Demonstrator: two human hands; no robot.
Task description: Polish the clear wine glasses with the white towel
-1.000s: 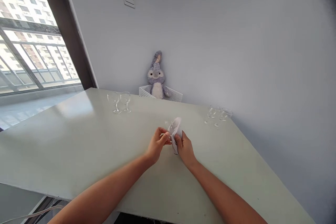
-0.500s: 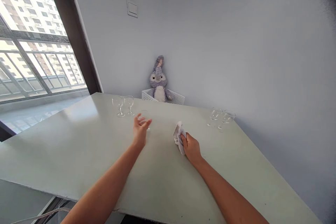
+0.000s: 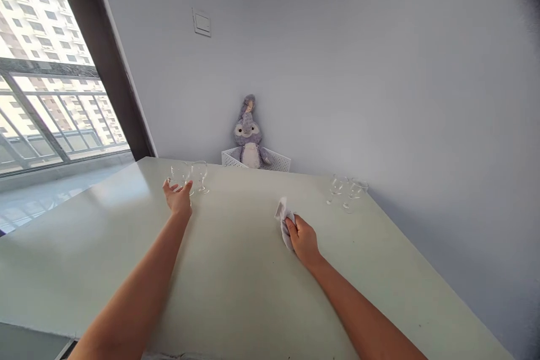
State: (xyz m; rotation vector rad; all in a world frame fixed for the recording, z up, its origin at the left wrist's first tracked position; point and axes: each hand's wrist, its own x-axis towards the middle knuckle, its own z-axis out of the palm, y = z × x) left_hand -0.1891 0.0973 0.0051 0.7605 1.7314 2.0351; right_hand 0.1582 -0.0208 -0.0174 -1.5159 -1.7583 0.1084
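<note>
At the far left of the table (image 3: 228, 270), my left hand (image 3: 177, 198) has its thumb and fingers curved round a clear stemmed glass (image 3: 180, 171). Its palm hides part of the glass. Just right of it stands another stemmed glass (image 3: 199, 173). My right hand (image 3: 302, 238) grips a bunched, pale grey-white cloth (image 3: 284, 225) above the middle of the table. Two more stemmed glasses stand close together near the right back edge, one (image 3: 338, 185) to the left of the other (image 3: 355, 189).
Behind the table's back edge, a grey plush toy (image 3: 250, 138) sits in a white perforated basket (image 3: 278, 162) against the wall. A light switch (image 3: 202, 23) is on the wall. A dark-framed window (image 3: 54, 95) lies to the left.
My left hand has moved left across the table to the left-hand glasses. My right hand still grips the cloth in nearly the same place. The view has shifted slightly.
</note>
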